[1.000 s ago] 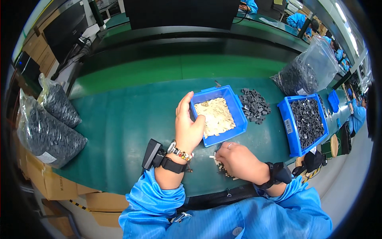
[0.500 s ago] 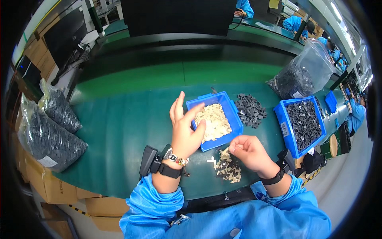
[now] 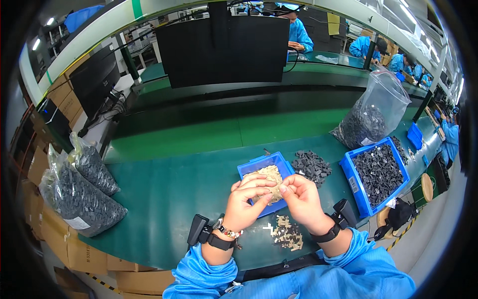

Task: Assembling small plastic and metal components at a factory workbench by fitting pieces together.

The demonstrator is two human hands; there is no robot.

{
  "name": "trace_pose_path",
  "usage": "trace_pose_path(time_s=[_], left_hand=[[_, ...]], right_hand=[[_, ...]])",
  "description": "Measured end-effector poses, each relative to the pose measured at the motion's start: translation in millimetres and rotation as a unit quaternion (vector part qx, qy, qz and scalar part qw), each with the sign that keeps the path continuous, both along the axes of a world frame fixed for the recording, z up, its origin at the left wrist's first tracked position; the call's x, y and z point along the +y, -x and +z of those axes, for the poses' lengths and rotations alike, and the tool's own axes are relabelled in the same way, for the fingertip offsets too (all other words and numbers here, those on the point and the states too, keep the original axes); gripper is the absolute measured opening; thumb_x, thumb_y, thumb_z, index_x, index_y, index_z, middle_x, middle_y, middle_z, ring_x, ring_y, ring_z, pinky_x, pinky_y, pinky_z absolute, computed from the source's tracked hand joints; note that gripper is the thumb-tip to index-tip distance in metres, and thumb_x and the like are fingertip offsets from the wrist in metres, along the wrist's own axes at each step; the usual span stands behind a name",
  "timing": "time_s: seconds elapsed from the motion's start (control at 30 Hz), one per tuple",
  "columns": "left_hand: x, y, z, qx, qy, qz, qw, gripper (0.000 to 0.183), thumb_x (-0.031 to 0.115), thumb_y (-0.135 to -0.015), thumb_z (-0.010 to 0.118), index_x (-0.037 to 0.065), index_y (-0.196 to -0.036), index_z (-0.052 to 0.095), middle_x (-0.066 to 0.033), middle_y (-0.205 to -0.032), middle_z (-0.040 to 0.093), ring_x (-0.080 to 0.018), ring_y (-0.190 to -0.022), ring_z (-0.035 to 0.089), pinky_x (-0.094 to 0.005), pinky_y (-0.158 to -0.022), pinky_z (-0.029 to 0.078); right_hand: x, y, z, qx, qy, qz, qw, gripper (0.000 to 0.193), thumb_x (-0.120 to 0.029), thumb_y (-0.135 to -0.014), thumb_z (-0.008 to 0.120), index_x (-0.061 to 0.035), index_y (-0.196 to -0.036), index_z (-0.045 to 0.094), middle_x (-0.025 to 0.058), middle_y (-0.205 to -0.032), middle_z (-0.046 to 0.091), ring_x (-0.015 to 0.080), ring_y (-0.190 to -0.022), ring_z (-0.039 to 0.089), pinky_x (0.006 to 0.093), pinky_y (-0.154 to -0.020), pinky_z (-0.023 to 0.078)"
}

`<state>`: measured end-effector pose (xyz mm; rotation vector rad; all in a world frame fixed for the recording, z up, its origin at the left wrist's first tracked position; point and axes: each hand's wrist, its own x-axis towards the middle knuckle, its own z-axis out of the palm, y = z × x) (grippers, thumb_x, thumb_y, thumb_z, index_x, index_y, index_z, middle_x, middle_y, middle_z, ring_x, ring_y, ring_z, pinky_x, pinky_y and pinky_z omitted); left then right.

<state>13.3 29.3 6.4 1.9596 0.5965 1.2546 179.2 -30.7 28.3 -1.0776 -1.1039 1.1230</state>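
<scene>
**Two hands met above a small blue tray**

Two clear bags of dark parts point(image 3: 79, 197) are seen at the far left. The left hand point(image 3: 245, 204) is curled, fingertips pinched against those of the right hand point(image 3: 300, 198); whether a piece is held cannot be told. Beneath them lie the small blue tray point(image 3: 255, 166) of beige parts and a beige pile point(image 3: 288, 235). A larger blue bin point(image 3: 354, 185) of black parts stands rightward.
</scene>
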Motion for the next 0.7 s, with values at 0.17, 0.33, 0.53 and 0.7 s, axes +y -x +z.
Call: trace_pose_path(time_s=[0.17, 0.33, 0.53, 0.7], left_hand=[[0.6, -2.7, -5.7, -0.008, 0.038, 0.008, 0.999, 0.006, 0.004, -0.081, 0.071, 0.004, -0.087, 0.073, -0.0079, -0.1, 0.073, -0.0283, -0.111, 0.061, -0.0427, -0.097, 0.046], [-2.5, -1.6, -1.3, 0.008, 0.002, 0.04, 0.999, 0.003, 0.003, -0.079, 0.07, 0.004, -0.081, 0.071, -0.0051, -0.098, 0.073, -0.0267, -0.108, 0.062, -0.0416, -0.095, 0.047], [0.9, -2.9, 0.0, -0.001, 0.012, 0.077, 0.997, 0.002, 0.003, -0.08, 0.068, 0.004, -0.08, 0.069, -0.0054, -0.095, 0.073, -0.0247, -0.101, 0.065, -0.0395, -0.092, 0.047], [1.4, -1.6, -3.3, 0.032, 0.015, 0.125, 0.991, 0.002, 0.004, -0.081, 0.068, 0.005, -0.081, 0.069, -0.0035, -0.093, 0.073, -0.0229, -0.099, 0.065, -0.0377, -0.09, 0.046]], right_hand=[[0.2, 5.3, 2.7, -0.216, -0.104, -0.108, 0.965, 0.007, -0.003, -0.089, 0.063, -0.0011, -0.083, 0.059, -0.007, -0.052, 0.04, -0.0005, -0.048, 0.033, 0.0224, -0.043, 0.024], [-2.3, 6.9, 8.9, -0.335, -0.177, -0.132, 0.916, 0.006, -0.002, -0.079, 0.068, -0.004, -0.08, 0.062, 0.0016, -0.05, 0.041, 0.0155, -0.043, 0.042, 0.0305, -0.047, 0.036], [5.3, -9.8, 5.8, -0.37, -0.244, -0.137, 0.886, 0.007, 0.0, -0.075, 0.067, -0.0044, -0.08, 0.064, 0.008, -0.072, 0.058, 0.0244, -0.064, 0.058, 0.0352, -0.06, 0.044], [1.9, -25.1, 19.1, -0.546, -0.206, -0.044, 0.811, 0.017, 0.001, -0.074, 0.064, -0.0093, -0.087, 0.07, 0.0038, -0.082, 0.065, 0.0228, -0.09, 0.057, 0.0402, -0.082, 0.038]])
